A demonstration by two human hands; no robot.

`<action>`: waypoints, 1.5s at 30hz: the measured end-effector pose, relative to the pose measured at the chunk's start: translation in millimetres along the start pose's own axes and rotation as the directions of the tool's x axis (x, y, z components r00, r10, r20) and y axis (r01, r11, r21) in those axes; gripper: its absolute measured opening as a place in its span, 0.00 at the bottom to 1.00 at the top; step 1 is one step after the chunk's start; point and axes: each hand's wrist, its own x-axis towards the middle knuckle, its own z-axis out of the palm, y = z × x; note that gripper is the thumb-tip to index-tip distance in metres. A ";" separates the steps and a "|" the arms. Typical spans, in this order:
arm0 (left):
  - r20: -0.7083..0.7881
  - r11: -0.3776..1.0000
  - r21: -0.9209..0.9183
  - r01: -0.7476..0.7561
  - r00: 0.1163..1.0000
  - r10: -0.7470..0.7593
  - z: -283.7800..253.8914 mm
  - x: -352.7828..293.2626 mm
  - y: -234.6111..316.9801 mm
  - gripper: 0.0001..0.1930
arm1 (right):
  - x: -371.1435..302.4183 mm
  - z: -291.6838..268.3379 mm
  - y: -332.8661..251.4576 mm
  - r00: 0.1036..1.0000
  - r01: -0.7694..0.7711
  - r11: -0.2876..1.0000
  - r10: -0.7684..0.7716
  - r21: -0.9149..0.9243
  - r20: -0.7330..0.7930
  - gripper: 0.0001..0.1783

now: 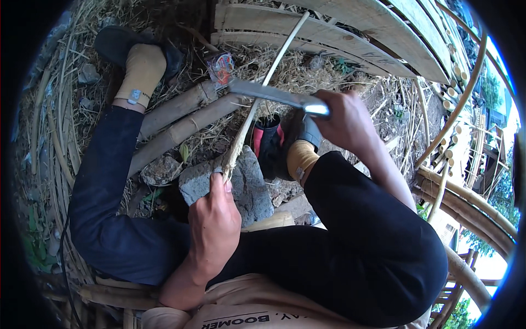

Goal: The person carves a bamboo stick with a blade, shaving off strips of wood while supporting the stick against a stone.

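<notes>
Two grips share the work: my left grip (216, 219) is closed on the near end of a pale strip (241, 137), frayed just beyond my thumb, and my right grip (348, 118) is wrapped around the near end of a long knife (263, 92), its blade reaching leftward. The strip slants away from my left grip, up and to the right, and the blade crosses over it well beyond those fingers; whether metal and strip touch, I cannot tell. For clean cuts, I judge, I should pinch the strip so it cannot roll, keep the blade shallow and the pressure light, and send strokes away from my left grip. Strokes drawn inward could slip toward that hand or my right leg (372, 219).

Just beyond my left grip is a grey stone (255, 189), flat enough to steady the strip, I think. Farther out, left of the blade, bamboo poles (189, 129) lie on straw-strewn ground (257, 57) near a bright wrapper (221, 67). Pale boards (329, 41) form a slatted panel beyond both grips. Right of my right grip, cut bamboo (449, 148) is stacked in this daylit, open-sided place.
</notes>
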 end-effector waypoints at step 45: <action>-0.034 0.993 0.096 -0.070 0.997 0.074 -0.7 5.5 6.5 0.07 | 30.6 -14.3 12.7 0.955 -0.159 0.953 0.082 -0.258 -0.284 0.08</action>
